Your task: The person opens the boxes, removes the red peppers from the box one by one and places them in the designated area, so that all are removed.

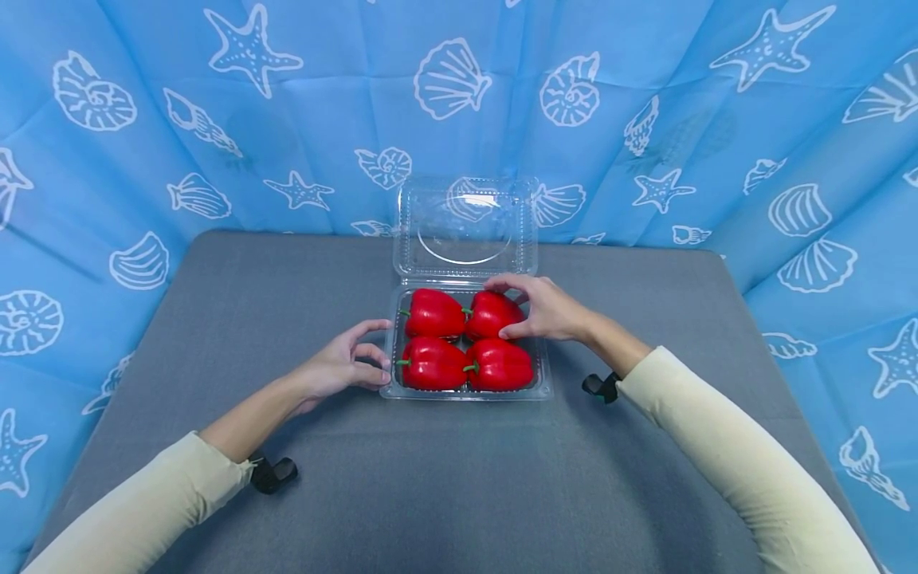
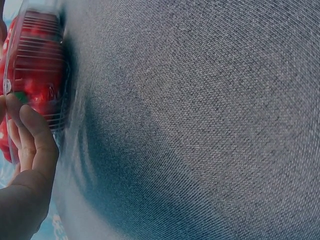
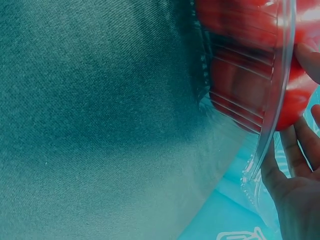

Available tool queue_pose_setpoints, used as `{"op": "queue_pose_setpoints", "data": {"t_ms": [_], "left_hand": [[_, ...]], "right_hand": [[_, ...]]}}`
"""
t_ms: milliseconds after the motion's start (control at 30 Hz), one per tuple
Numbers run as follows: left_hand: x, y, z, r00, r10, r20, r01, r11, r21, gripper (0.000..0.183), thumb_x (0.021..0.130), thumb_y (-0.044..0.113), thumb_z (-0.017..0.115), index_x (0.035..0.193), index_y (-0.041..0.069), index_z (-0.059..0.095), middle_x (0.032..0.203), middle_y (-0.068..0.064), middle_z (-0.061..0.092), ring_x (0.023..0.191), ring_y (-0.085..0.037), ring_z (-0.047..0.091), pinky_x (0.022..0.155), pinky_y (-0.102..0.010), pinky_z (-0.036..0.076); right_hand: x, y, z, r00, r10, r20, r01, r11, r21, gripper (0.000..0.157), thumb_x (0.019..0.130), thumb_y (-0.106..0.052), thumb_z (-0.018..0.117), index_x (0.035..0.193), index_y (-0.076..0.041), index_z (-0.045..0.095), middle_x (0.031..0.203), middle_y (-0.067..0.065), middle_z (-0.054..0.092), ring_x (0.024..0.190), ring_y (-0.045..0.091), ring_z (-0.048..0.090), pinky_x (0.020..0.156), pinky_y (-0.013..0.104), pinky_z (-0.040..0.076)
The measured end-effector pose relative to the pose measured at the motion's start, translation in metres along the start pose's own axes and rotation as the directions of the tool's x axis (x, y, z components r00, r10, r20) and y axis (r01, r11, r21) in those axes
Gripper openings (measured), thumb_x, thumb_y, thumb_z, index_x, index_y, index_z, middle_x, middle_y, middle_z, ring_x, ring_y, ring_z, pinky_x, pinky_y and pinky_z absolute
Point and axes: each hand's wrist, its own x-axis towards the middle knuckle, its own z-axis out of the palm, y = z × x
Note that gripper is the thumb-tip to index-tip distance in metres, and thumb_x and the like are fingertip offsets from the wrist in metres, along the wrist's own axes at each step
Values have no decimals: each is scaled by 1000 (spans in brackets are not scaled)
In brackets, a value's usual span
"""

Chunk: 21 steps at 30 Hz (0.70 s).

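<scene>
Several glossy red bell peppers with green stems lie on their sides in a clear plastic clamshell container [image 1: 543,375], two at the back and two at the front. My right hand [image 1: 548,309] grips the back right bell pepper [image 1: 489,316], thumb at its front and fingers at its far side. In the right wrist view, fingers [image 3: 295,152] reach round that pepper above the container's rim. My left hand [image 1: 343,367] touches the container's left rim with its fingertips, beside the back left pepper [image 1: 434,312] and the front left pepper [image 1: 434,364]. The front right pepper [image 1: 502,365] lies below my right thumb.
The container's clear lid [image 1: 466,231] stands raised at the back, hinged to the base. Everything rests on a grey cloth-covered table [image 1: 459,478]. A blue curtain [image 1: 323,119] with white shell and starfish prints hangs behind and beside it. Black straps [image 1: 272,474] sit at both wrists.
</scene>
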Motion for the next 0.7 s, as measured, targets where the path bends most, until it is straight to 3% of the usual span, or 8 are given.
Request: {"op": "queue_pose_setpoints", "data": {"t_ms": [233, 700], "left_hand": [[0, 0, -1, 1000, 6, 6, -6, 1000, 10, 77, 89, 3, 69, 153, 15, 27, 102, -12, 63, 92, -24, 66, 87, -39, 56], [0, 1, -1, 1000, 2, -2, -2, 1000, 14, 78, 89, 2, 69, 153, 16, 27, 103, -13, 64, 92, -26, 66, 87, -40, 56]], "right_hand": [[2, -3, 1, 1000, -19, 0, 19, 1000, 18, 62, 74, -6, 85, 128, -8, 53, 127, 9, 57, 117, 27, 52, 87, 46, 56], [3, -7, 1, 999, -29, -29, 29, 1000, 9, 59, 73, -4, 85, 122, -9, 53, 123, 9, 57, 115, 26, 52, 85, 44, 56]]}}
